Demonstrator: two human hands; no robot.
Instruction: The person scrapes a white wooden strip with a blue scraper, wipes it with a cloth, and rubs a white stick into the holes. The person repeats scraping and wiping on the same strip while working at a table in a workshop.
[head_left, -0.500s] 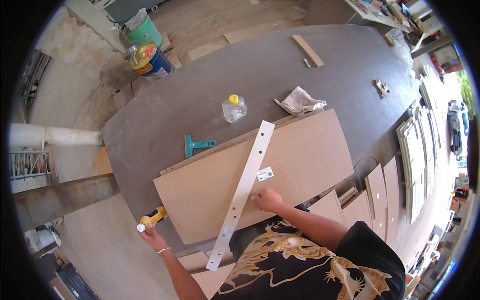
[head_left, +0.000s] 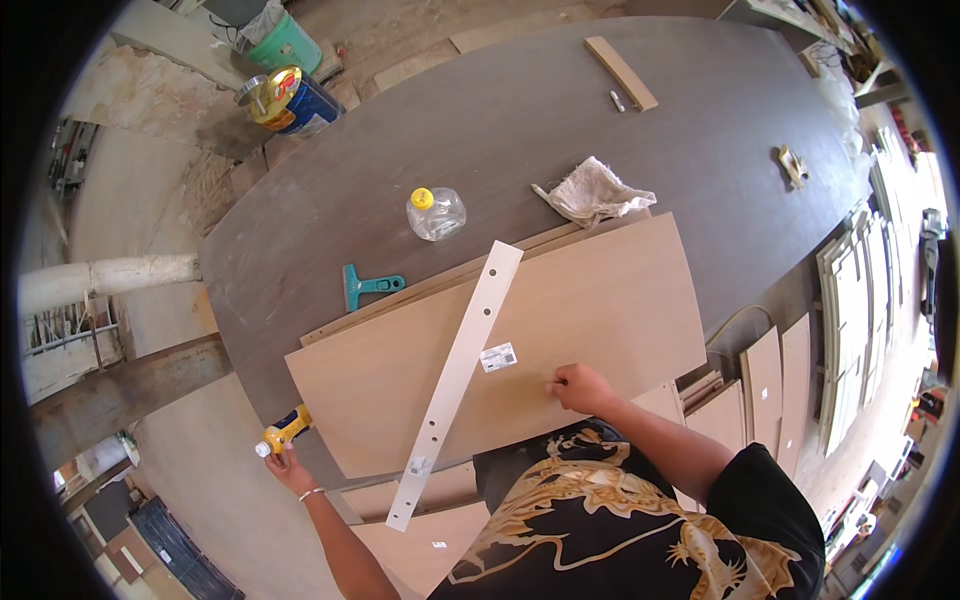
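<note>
At the table's left corner my left hand (head_left: 288,470) has its fingers closed around the white-capped end of a yellow bottle (head_left: 288,428) with a dark label, tilted sideways. My right hand (head_left: 582,388) is closed in a pinch over the lower right part of a light brown board (head_left: 590,300); whatever it may hold is too small to make out. Across the board, between my hands, lies a long white strip with holes (head_left: 455,385), one end jutting past the near edge. A white printed label (head_left: 497,357) sits on the board beside the strip.
Beyond the board on the dark table (head_left: 310,200) are a teal scraper (head_left: 370,286), a clear bottle with a yellow cap (head_left: 437,214), a crumpled rag (head_left: 597,192) and a wooden strip (head_left: 620,72). Stacked panels (head_left: 850,320) stand at right. A blue-and-gold can (head_left: 295,100) is far left.
My right hand has moved right along the board, away from the white strip. My left hand stays at the yellow bottle. The whole view has shifted slightly.
</note>
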